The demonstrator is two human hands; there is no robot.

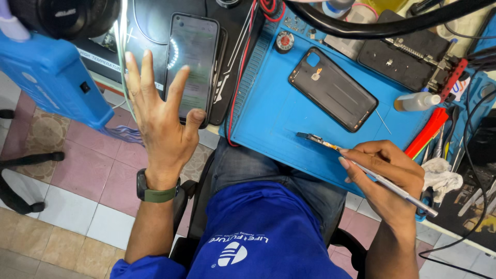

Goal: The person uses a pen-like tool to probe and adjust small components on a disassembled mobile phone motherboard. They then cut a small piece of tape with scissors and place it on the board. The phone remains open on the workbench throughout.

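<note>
Left hand (pixel 161 121) – fingers spread wide, holding nothing, raised in front of a lit smartphone (pixel 192 64) | right hand (pixel 387 173) pinched shut on metal tweezers (pixel 385 182) – their tip gripped a small flex part (pixel 316 139) over the blue mat (pixel 268 111) | dark phone back cover (pixel 332 89) lay just beyond.

A black cable (pixel 387 25) arcs out of frame at 1 o'clock, while the left hand (pixel 160 121) covers the lower edge of a lit phone (pixel 192 64). At 3 o'clock, small tools (pixel 439 147) beside a white rag (pixel 439 178) blur together.
</note>
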